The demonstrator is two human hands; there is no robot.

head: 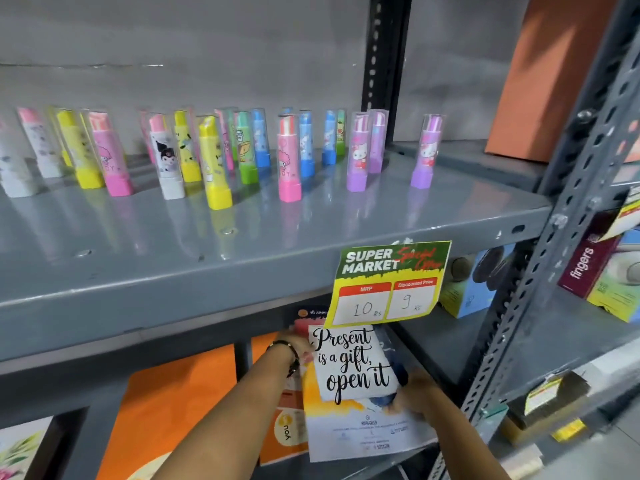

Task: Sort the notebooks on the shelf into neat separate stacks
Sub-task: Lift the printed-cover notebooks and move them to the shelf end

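You are reaching both hands into the lower bay of the grey metal shelf [485,344], under the board carrying the row of coloured character-print eraser sticks [289,157]. Your right hand [414,389] is grasping the lower right corner of the small white notebook with black script lettering [353,365], fingers curled around its edge. Your left hand [301,344], with a dark bracelet at the wrist, is pressing against that notebook's left edge; most of this grip is hidden behind the cover, so you cannot tell whether it is clenched or merely resting there. Just beneath both grips, the larger white notebook with a yellow and blue watercolour cover [367,431] is lying flat, the small one tilted on top of it. To the left of your left grip, orange-covered notebooks [173,407] are lying on the same level. Directly above your grips, the yellow and green paper price tag [388,282] is hanging from the shelf edge.
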